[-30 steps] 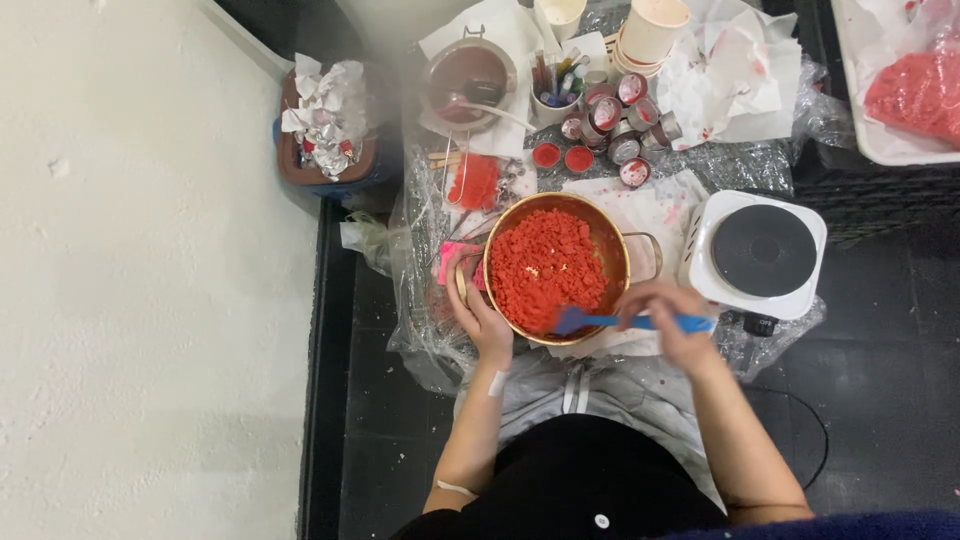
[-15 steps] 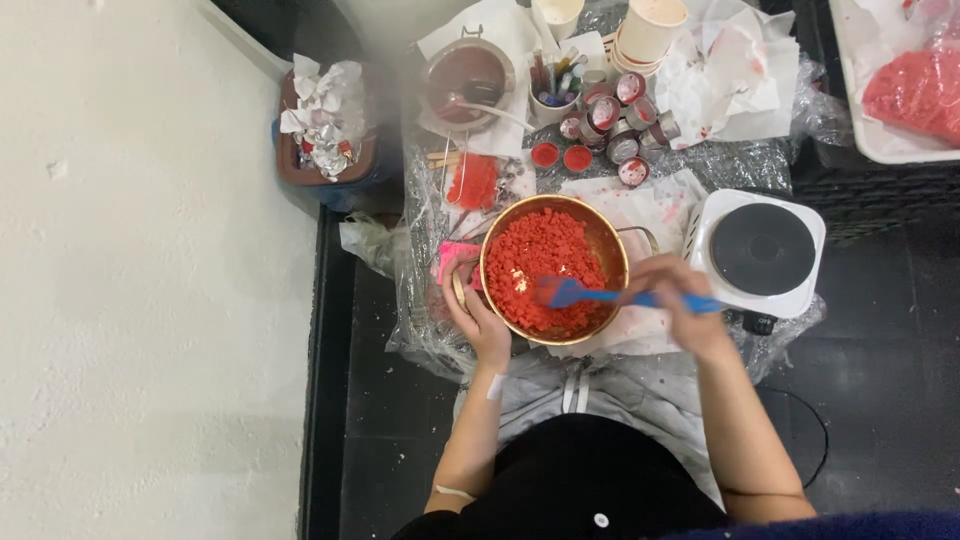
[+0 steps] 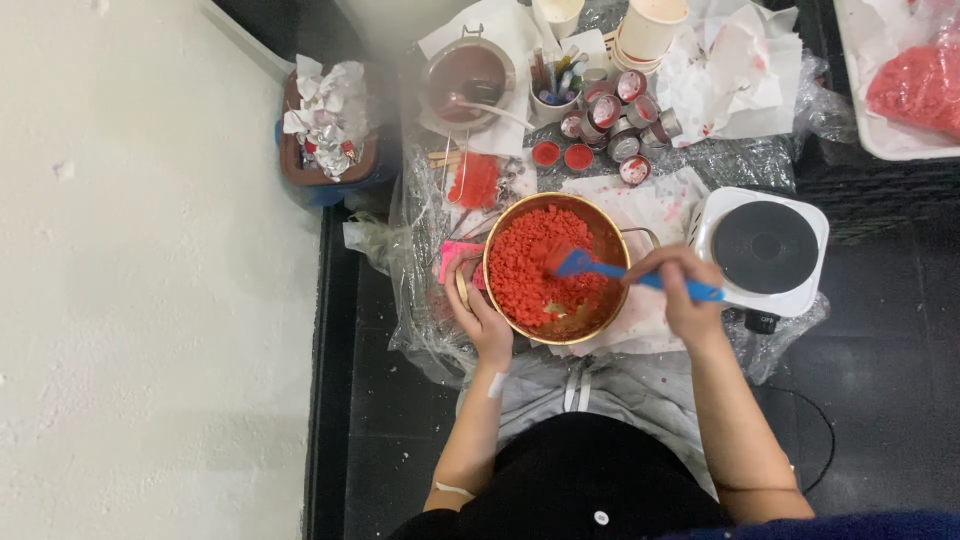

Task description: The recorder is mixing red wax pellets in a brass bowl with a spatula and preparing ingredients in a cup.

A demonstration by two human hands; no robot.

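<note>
A round copper-coloured metal pot (image 3: 556,268) sits at the near edge of a worktable covered in crinkled clear plastic sheet (image 3: 420,300), directly in front of the person. The pot is filled mostly with coarse red crumbled bits (image 3: 530,265), piled toward its left side, with bare metal showing at the lower right of the bottom.

The right hand (image 3: 680,290) is closed around the handle of a blue spatula (image 3: 625,272), fingers wrapped tight over it; the blade reaches across the right rim and rests in the red bits near the pot's middle. The left hand (image 3: 482,315) is at the pot's left rim, fingers curled against its outer wall, beside a pink pad (image 3: 458,262); whether it grips a handle there is hard to tell from this height.

Just right of the pot stands a white single-burner hot plate with a round black top (image 3: 765,250). Behind the pot lie small round tins with red contents (image 3: 615,115), a cup of pens and brushes (image 3: 555,85), stacked paper cups (image 3: 650,28), crumpled stained paper towels (image 3: 735,75) and a smaller metal pan (image 3: 468,80). A bin stuffed with paper (image 3: 328,125) stands on the floor at left.
</note>
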